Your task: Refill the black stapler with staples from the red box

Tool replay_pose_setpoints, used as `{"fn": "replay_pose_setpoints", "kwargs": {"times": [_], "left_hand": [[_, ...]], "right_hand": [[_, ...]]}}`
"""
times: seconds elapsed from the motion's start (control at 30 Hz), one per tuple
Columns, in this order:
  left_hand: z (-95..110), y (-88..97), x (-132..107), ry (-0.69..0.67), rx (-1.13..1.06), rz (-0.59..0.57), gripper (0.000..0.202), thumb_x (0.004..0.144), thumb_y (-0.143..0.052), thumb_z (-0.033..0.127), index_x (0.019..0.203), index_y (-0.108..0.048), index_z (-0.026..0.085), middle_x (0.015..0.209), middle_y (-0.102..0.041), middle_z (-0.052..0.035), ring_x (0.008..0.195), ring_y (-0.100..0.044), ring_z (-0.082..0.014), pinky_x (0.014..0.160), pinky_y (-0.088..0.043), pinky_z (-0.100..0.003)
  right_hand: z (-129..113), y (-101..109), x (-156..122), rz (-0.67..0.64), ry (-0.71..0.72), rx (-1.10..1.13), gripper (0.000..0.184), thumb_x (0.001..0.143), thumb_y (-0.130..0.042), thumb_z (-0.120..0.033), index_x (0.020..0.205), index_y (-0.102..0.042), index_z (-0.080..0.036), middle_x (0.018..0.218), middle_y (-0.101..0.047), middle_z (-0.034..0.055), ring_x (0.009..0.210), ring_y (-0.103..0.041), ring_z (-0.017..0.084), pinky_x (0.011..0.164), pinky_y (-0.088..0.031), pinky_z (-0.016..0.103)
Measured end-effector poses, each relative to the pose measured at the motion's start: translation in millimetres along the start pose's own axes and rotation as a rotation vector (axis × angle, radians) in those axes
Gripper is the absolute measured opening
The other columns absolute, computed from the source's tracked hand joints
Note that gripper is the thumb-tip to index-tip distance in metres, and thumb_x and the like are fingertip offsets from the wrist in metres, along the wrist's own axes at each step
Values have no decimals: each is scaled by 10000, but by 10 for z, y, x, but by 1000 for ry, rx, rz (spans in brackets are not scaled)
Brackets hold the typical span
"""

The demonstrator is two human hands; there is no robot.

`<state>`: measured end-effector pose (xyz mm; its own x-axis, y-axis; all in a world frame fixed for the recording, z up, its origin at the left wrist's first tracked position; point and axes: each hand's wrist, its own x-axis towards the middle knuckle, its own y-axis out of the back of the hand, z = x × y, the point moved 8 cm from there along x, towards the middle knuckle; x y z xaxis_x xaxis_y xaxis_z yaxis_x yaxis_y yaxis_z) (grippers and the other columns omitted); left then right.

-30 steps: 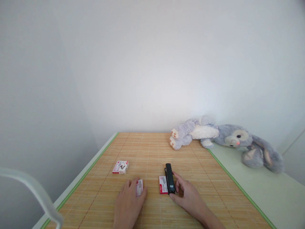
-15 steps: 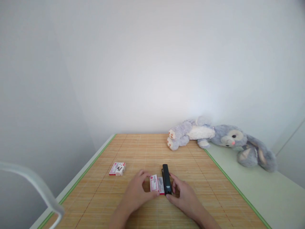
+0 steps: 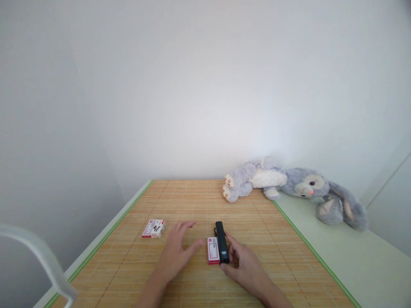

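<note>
1. Stapler [image 3: 221, 242] is what I work on; it lies flat on the bamboo mat [image 3: 199, 201], its length running from six to twelve o'clock, at the mat's near middle.
2. At nine o'clock from it, well apart, one staple box [image 3: 153, 228] lies alone, untouched.
3. My left hand [image 3: 177, 250] rests palm down on the mat with its fingers spread, holding nothing, its thumb near a second staple box [image 3: 213, 250].
4. That box lies touching the stapler's left side, parallel to it.
5. My right hand [image 3: 241, 261] curls loosely about the stapler's near right edge, fingertips on it, not clamped.
6. I judge a steady hold needs thumb and fingers on opposite long sides, low near the base.
7. At two o'clock, far off, a plush rabbit [image 3: 298, 188] lies on its side.
</note>
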<state>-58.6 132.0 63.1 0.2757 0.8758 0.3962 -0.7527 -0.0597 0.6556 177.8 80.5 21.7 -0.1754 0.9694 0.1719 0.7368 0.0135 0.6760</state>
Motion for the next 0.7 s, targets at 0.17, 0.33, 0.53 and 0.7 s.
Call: {"fn": "replay_pose_setpoints", "kwargs": {"times": [0.17, 0.33, 0.53, 0.7], "left_hand": [[-985, 881, 48, 131, 262, 231, 480, 889, -407, 292, 1341, -567, 264, 1381, -606, -26, 1280, -506, -261, 1124, -367, -442], [-1620, 967, 41, 243, 417, 31, 576, 777, -515, 256, 1345, -592, 309, 1362, -642, -2, 1242, -536, -286, 1069, -402, -441], [-1582, 1209, -283, 301, 408, 246, 543, 781, -494, 380, 1282, -564, 183, 1245, -617, -105, 1166, -535, -325, 1079, -392, -521], [-491, 609, -388, 43, 94, 200, 571, 834, -526, 323, 1397, -448, 262, 1378, -516, -79, 1289, -485, -290, 1133, -390, -496]], "right_hand": [[6, 3, -7, 0, -4, -21, 818, 756, -694, -297, 1521, -406, -298, 822, -671, -45, 765, -621, 186, 727, -421, 286], [18, -9, -12, -10, -9, -22, 845, 753, -698, -287, 1535, -378, -289, 842, -674, -44, 786, -618, 181, 753, -424, 282], [-26, 8, -21, -9, -1, -34, 822, 764, -680, -273, 1530, -381, -290, 835, -668, -46, 762, -605, 170, 733, -417, 276], [-35, 20, -27, -4, 9, -39, 811, 769, -675, -283, 1527, -386, -287, 836, -666, -45, 766, -610, 172, 739, -422, 281]]}}
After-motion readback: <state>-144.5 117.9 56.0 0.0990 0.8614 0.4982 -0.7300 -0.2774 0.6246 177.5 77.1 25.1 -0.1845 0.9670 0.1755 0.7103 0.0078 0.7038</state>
